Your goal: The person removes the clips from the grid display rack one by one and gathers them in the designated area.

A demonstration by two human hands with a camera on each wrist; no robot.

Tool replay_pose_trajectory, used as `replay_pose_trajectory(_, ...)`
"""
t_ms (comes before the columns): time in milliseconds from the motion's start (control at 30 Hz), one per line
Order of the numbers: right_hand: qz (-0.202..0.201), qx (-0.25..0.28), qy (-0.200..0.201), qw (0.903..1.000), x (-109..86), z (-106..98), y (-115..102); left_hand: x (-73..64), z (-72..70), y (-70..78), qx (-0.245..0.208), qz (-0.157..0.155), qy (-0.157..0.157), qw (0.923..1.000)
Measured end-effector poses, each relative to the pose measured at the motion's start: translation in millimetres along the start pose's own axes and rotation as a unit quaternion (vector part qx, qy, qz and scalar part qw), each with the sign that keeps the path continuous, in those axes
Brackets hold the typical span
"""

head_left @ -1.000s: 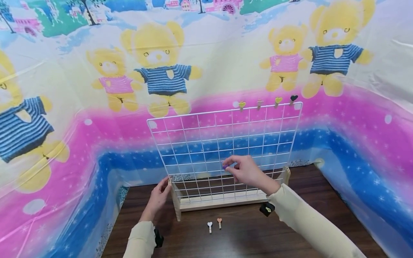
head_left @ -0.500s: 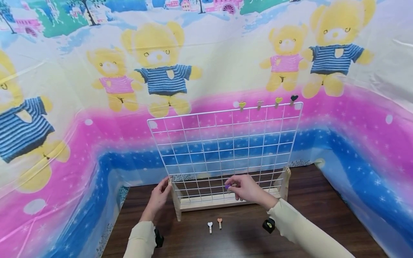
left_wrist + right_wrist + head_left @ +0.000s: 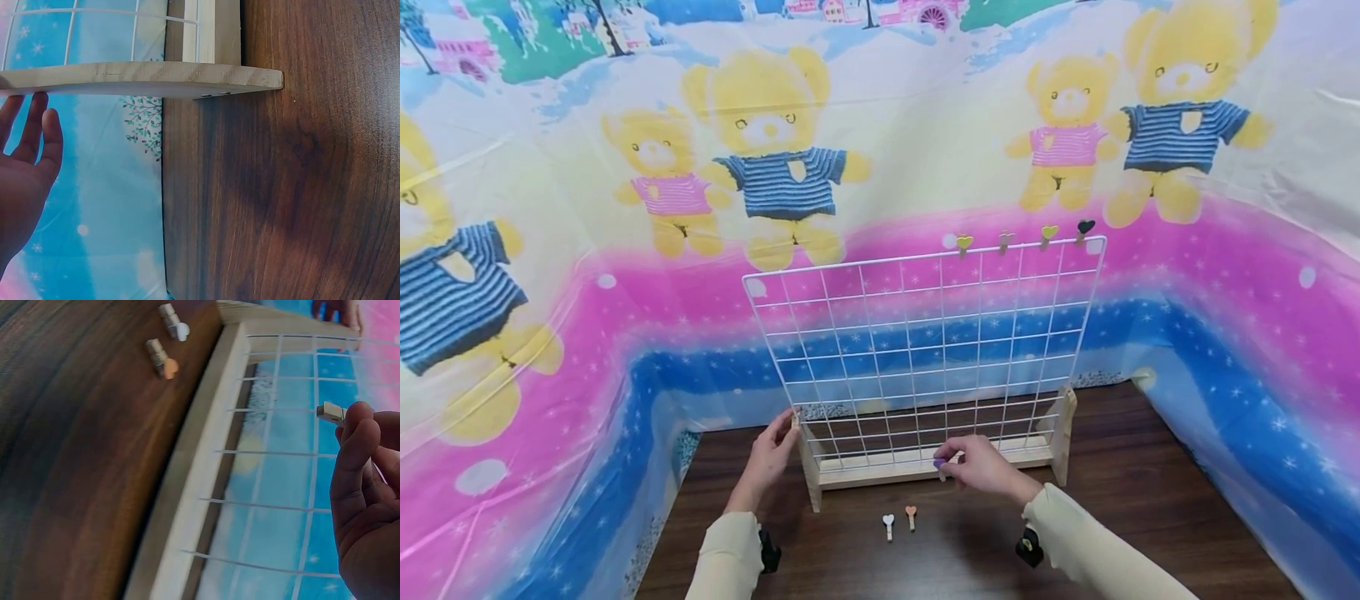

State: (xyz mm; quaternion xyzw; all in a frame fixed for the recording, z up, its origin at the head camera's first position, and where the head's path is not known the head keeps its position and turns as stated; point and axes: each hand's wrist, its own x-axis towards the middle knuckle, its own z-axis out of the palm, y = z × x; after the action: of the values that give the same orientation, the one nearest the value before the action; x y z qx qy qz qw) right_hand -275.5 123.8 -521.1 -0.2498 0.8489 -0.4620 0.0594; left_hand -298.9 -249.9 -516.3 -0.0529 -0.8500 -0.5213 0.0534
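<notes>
My right hand (image 3: 981, 467) pinches a small wooden clothespin (image 3: 331, 412) with a purple heart (image 3: 939, 463), in front of the grid's lower right part. My left hand (image 3: 769, 457) holds the left wooden end of a white wire grid stand (image 3: 807, 462); in the left wrist view several fingers (image 3: 37, 125) touch its outer face. On the table before the stand lie two heart clothespins, one white (image 3: 889, 526) and one orange (image 3: 912, 517). Along the grid's top rail are clipped a yellow heart clothespin (image 3: 964, 243), a pale one (image 3: 1007, 240), another yellow one (image 3: 1049, 233) and a black one (image 3: 1086, 227).
The stand's wooden base bar (image 3: 880, 477) runs along the dark wood table (image 3: 970, 550). Behind and to both sides hangs a printed cloth (image 3: 910, 150) with teddy bears. Each wrist wears a small black camera (image 3: 1029, 547).
My right hand has moved down and slightly right with the purple clothespin, from mid-grid to just before the base bar. The left hand stays at the stand's left end.
</notes>
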Motion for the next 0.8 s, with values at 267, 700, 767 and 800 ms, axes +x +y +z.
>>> replay_pose_trajectory(267, -0.008, -0.007, 0.000, 0.9999, 0.9, 16.7, 28.0, 1.0, 0.7, -2.0, -0.001, 0.005, 0.002, 1.0000)
replay_pose_trajectory(700, 0.023, 0.005, -0.025, 0.9994, -4.8, 34.7, 53.0, 0.5, 0.5, -1.9, 0.000, 0.001, -0.002, 1.0000)
replay_pose_trajectory(767, 0.028, 0.004, -0.027, 0.9992, -4.1, 37.7, 55.7, 0.7, -0.2, -2.1, 0.002, 0.001, -0.005, 1.0000)
replay_pose_trajectory(800, 0.029, 0.004, -0.027, 0.9992, -3.8, 39.2, 56.9, 0.7, -0.5, -2.0, 0.002, 0.001, -0.005, 1.0000)
